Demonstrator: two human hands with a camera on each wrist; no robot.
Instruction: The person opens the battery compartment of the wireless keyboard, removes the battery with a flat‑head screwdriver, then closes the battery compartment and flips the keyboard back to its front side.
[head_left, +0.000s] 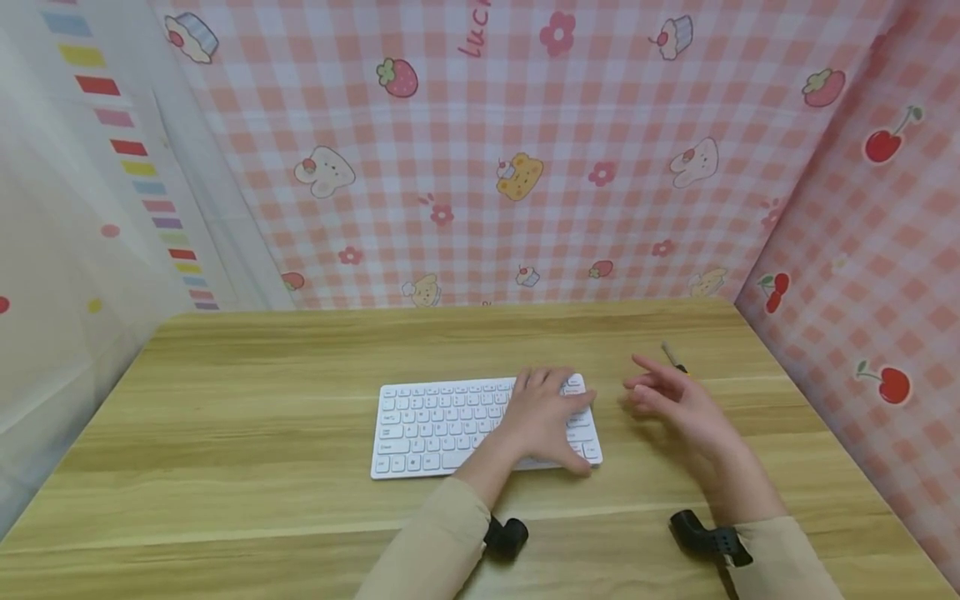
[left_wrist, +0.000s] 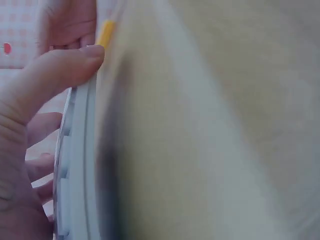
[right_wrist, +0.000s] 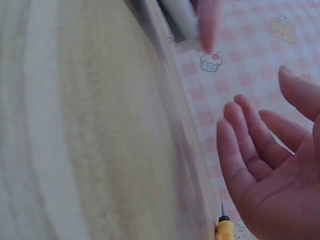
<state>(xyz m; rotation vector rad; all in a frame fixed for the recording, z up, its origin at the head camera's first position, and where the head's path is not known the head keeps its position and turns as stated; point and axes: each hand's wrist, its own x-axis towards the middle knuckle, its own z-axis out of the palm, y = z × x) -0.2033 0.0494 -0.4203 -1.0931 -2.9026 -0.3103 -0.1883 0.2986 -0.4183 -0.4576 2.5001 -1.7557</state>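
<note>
A white keyboard [head_left: 442, 425] lies at mid-table. My left hand [head_left: 546, 417] is spread over its right end, with the far fingertips around its back edge and the thumb by its front right corner. The left wrist view shows that thumb [left_wrist: 65, 72] overlapping the keyboard's edge [left_wrist: 85, 165], the other fingers on the key side. My right hand [head_left: 682, 408] is raised beside the keyboard's right end, palm toward it, fingers loosely bent around nothing. Just beyond it lies a small screwdriver [head_left: 670, 354], its yellow and black handle [right_wrist: 225, 229] showing in the right wrist view.
The wooden table [head_left: 225, 400] runs up to a pink checked cloth [head_left: 480, 200] with cartoon prints at the back. Another checked cloth [head_left: 900, 275] hangs along the right side, and a pale curtain [head_left: 67, 275] along the left. Black wrist cameras [head_left: 506, 539] sit at both cuffs.
</note>
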